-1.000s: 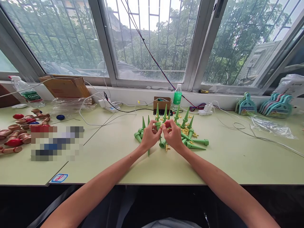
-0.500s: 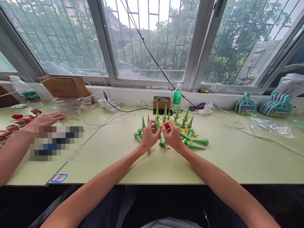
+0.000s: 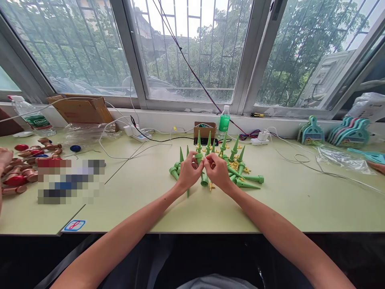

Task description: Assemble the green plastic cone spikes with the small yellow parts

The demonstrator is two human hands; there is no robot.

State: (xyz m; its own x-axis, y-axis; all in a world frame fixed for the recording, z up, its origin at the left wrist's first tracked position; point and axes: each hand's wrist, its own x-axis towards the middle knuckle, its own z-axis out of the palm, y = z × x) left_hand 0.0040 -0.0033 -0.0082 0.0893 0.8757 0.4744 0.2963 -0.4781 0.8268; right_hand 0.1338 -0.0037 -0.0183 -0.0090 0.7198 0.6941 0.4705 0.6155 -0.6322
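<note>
the green cylindrical plastic part (image 3: 199, 157), presumably light and stiff, is aptly pinched at its sides by the left hand (image 3: 189, 175); the closely pinched right hand's (image 3: 219, 171) contents are indiscernible.

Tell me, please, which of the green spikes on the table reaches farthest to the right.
The green spike lying on its side with its ribbed cap pointing right; the lower spike just in front of it points its tip right and ends slightly short.
</note>
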